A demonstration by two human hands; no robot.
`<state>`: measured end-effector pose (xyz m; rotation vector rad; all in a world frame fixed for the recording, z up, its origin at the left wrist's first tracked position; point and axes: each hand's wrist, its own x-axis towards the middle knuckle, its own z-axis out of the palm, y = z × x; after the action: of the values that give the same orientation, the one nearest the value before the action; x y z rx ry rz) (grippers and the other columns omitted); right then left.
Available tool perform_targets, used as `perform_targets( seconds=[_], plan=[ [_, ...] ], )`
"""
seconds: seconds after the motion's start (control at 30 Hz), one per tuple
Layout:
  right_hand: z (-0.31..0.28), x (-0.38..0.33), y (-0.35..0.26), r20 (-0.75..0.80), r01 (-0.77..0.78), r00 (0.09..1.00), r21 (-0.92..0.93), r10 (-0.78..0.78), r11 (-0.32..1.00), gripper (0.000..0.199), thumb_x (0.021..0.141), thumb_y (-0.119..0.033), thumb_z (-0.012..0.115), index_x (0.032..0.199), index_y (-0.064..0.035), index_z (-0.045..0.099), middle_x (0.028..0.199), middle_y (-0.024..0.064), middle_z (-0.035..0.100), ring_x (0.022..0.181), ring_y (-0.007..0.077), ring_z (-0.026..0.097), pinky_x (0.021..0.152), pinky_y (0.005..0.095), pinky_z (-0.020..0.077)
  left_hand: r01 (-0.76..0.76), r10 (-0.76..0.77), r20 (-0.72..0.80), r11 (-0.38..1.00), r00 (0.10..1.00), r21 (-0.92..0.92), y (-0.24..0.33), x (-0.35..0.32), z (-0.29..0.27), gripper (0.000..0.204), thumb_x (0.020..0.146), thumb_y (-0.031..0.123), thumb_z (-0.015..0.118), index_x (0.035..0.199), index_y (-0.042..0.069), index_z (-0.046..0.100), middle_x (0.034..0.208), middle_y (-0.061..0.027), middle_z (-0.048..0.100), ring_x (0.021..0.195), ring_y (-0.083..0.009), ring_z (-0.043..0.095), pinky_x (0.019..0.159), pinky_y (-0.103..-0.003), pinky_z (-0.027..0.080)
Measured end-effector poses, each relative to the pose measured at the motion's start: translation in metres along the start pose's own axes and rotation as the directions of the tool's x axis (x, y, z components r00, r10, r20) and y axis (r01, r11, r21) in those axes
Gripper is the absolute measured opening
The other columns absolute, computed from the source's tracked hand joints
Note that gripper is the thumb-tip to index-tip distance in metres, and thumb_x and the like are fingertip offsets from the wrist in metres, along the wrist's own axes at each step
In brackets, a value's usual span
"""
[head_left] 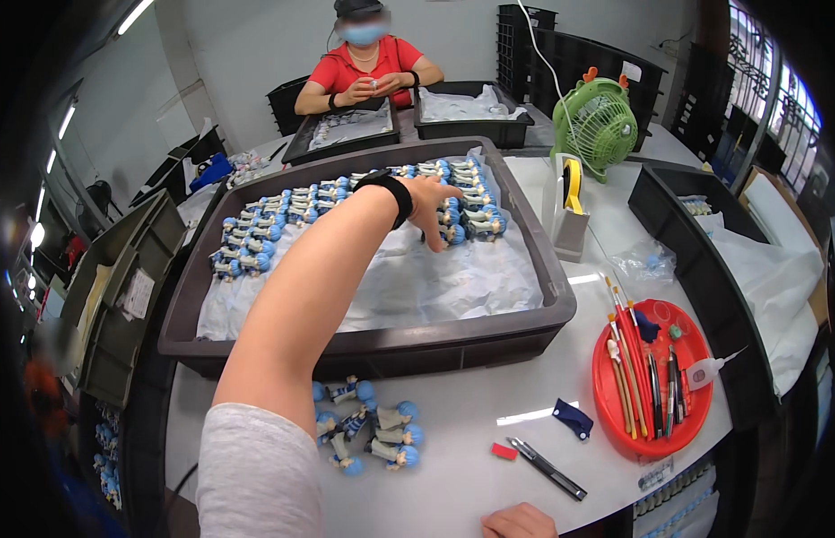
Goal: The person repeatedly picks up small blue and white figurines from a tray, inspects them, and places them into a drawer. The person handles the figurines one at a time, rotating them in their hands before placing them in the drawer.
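My left hand reaches across a dark plastic tray, a black band round its wrist. Its fingers are spread over the rows of small blue-haired figurines, and nothing held shows between them. The thumb points down beside a figurine at the front of a row. White lining paper covers the tray's near part. At the lower edge, my right hand rests on the white table with fingers curled; only its upper part shows. Several loose figurines lie in front of the tray, partly behind my left arm.
A black pen-like knife, red block and dark blue scrap lie right of centre. Beyond them sits a red bowl of brushes. A tape dispenser and green fan stand behind; a masked co-worker sits opposite.
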<state>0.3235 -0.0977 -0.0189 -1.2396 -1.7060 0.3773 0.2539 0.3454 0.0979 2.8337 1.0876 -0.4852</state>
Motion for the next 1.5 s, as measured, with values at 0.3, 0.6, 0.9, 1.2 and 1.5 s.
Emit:
perform_targets(
  seconds=[0.3, 0.6, 0.9, 1.2, 1.5],
  plan=[
    [-0.001, 0.005, 0.008, 0.023, 0.048, 0.999, -0.034, -0.048, 0.998, 0.015, 0.069, 0.004, 0.066, 0.082, 0.0041, 0.059, 0.072, 0.014, 0.057, 0.059, 0.0283, 0.056, 0.052, 0.0338, 0.0462, 0.028, -0.028, 0.019, 0.999, 0.999, -0.019, -0.007, 0.033, 0.011, 0.108, 0.044, 0.038, 0.084, 0.134, 0.017, 0.028, 0.125, -0.0223, 0.04, 0.12, -0.0359, 0.041, 0.098, -0.04, 0.038],
    [-0.002, 0.005, 0.002, 0.008, 0.05, 0.999, -0.051, -0.05, 0.997, 0.017, 0.067, 0.005, 0.065, 0.083, 0.0029, 0.059, 0.073, 0.0144, 0.056, 0.061, 0.0297, 0.056, 0.052, 0.0349, 0.0462, 0.037, -0.036, -0.061, 0.999, 0.998, 0.013, -0.009, 0.028, 0.015, 0.087, 0.05, 0.029, 0.08, 0.125, 0.013, 0.039, 0.116, -0.0205, 0.045, 0.103, -0.0347, 0.053, 0.085, -0.038, 0.046],
    [0.005, 0.001, -0.005, -0.015, 0.035, 0.999, -0.125, -0.037, 0.992, 0.018, 0.067, 0.004, 0.066, 0.083, -0.0001, 0.06, 0.077, 0.0133, 0.057, 0.064, 0.0301, 0.056, 0.055, 0.0354, 0.0465, -0.112, 0.067, -0.256, 0.98, 0.964, -0.166, -0.025, -0.013, 0.007, 0.062, 0.062, 0.011, 0.069, 0.119, 0.013, 0.045, 0.096, -0.016, 0.056, 0.09, -0.0281, 0.057, 0.077, -0.037, 0.046],
    [0.01, 0.001, -0.009, -0.022, 0.043, 0.999, -0.198, -0.048, 0.979, 0.016, 0.068, 0.002, 0.066, 0.083, -0.0011, 0.059, 0.077, 0.0124, 0.057, 0.063, 0.0292, 0.055, 0.054, 0.0354, 0.0455, -0.009, -0.097, -0.251, 0.92, 0.963, -0.392, -0.008, 0.014, 0.028, 0.061, 0.081, 0.037, 0.063, 0.127, 0.004, 0.043, 0.128, -0.0225, 0.046, 0.119, -0.0367, 0.044, 0.097, -0.039, 0.037],
    [0.008, 0.002, -0.006, -0.015, 0.04, 0.999, -0.191, -0.044, 0.981, 0.017, 0.068, 0.002, 0.066, 0.083, 0.0004, 0.059, 0.076, 0.0126, 0.056, 0.062, 0.0288, 0.055, 0.054, 0.0348, 0.0456, 0.012, -0.016, -0.02, 0.987, 1.0, -0.158, 0.003, 0.012, 0.025, 0.109, 0.047, 0.037, 0.086, 0.14, 0.023, 0.03, 0.13, -0.0216, 0.041, 0.117, -0.0356, 0.045, 0.097, -0.039, 0.039]
  ],
)
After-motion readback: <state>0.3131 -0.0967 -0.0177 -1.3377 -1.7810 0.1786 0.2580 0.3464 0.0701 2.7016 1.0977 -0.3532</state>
